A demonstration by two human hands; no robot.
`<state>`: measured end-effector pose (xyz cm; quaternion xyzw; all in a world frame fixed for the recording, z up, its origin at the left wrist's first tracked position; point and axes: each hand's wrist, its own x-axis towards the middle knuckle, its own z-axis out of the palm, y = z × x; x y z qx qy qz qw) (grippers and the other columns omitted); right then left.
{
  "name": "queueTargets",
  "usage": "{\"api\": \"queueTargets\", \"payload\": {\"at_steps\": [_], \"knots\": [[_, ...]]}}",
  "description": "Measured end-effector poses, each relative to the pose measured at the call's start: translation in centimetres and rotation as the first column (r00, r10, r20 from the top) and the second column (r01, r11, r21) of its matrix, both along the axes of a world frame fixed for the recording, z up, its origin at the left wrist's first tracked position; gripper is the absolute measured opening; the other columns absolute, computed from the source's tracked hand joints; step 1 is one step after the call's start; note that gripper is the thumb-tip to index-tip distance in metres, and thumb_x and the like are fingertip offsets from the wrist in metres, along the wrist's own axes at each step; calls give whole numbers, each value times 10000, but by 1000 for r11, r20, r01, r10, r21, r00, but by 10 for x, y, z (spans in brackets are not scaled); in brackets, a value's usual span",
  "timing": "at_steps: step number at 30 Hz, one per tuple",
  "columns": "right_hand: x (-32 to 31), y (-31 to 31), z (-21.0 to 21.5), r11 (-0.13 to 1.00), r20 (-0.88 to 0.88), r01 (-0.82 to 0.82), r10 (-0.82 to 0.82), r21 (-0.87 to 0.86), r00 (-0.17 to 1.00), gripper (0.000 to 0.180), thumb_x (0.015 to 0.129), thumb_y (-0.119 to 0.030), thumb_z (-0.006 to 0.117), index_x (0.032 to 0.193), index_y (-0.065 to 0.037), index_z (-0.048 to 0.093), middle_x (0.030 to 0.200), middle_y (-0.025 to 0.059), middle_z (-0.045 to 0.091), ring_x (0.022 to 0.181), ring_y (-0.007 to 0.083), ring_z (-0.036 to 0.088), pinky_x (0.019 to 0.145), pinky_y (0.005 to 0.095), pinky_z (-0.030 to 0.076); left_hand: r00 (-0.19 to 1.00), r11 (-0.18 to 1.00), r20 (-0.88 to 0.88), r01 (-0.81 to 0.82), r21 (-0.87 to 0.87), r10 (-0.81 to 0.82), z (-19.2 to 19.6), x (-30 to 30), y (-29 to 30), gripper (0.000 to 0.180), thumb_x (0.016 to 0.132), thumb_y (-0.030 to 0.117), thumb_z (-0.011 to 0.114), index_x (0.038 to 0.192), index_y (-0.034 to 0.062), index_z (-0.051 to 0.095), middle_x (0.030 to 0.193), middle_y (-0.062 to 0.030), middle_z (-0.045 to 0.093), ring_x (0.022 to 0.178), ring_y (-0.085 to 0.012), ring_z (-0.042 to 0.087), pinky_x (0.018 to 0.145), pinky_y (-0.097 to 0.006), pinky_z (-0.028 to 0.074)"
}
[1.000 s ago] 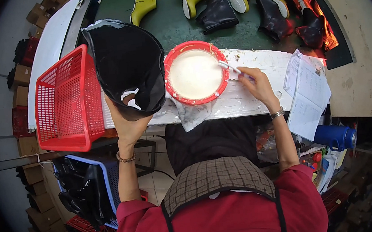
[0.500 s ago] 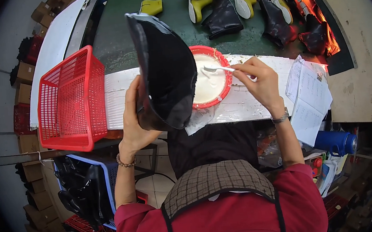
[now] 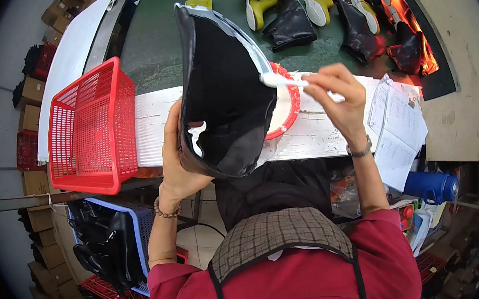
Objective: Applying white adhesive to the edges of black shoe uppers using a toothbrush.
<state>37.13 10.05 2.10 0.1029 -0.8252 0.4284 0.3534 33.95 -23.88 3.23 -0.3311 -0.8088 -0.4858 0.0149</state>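
My left hand [image 3: 178, 170] grips the side of a black boot upper [image 3: 223, 81], its wide opening turned up toward me. A wet white coating lies along the far and right rim of that opening. Pinched in my right hand [image 3: 339, 101] is a small white-handled brush [image 3: 288, 81], its loaded white head touching the right rim. Behind the upper, partly hidden by it, stands a red bowl [image 3: 294, 111] of creamy white liquid on the white bench.
Black boots [image 3: 289, 24] and yellow shoe lasts [image 3: 317, 4] lie on a green belt [image 3: 153, 53], beside an orange glow. A red basket [image 3: 123, 126] stands left, above a blue crate [image 3: 141, 218] of black boots. Papers [image 3: 401, 132] and a blue flask [image 3: 430, 185] are at right.
The brush has come out of the bowl's liquid to the upper's right rim. White coating now shows farther down that rim. The upper has moved slightly right and tilted.
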Motion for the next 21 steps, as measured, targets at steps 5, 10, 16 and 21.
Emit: {"api": "queueTargets", "payload": {"at_steps": [5, 10, 16, 21], "knots": [[15, -8, 0, 998, 120, -17, 24, -65, 992, 165, 834, -30, 818, 997, -45, 804, 874, 31, 686, 727, 84, 613, 581, 228, 427, 995, 997, -83, -46, 58, 50, -6, -6, 5, 1129, 640, 66, 947, 1553, -26, 290, 1456, -189, 485, 1284, -288, 548, 1070, -380, 446], [7, -13, 5, 995, 39, -57, 60, -80, 997, 171, 836, -39, 824, 1006, -42, 804, 876, 30, 685, 725, 83, 609, 587, 216, 431, 961, 982, -257, -58, 182, 105, -3, -18, 18, 1022, 671, 77, 930, 1511, -31, 357, 1399, -216, 511, 1253, -330, 558, 1071, -402, 447], [15, -14, 13, 997, 95, -59, 64, -52, 993, 203, 813, -36, 839, 1012, -55, 807, 892, 26, 682, 721, 80, 609, 599, 215, 452, 869, 984, -470, -97, 151, 157, 5, -28, 20, 963, 692, 121, 935, 1479, -20, 400, 1405, -217, 529, 1250, -356, 559, 1054, -432, 453], [8, -22, 26, 999, -52, -36, 36, -3, 998, 235, 783, -25, 856, 1010, -60, 808, 894, 41, 686, 754, 130, 637, 641, 251, 490, 749, 983, -641, -75, 169, 168, -5, -57, 9, 727, 830, 84, 808, 1442, 4, 424, 1410, -221, 533, 1271, -370, 543, 1070, -452, 430]]}}
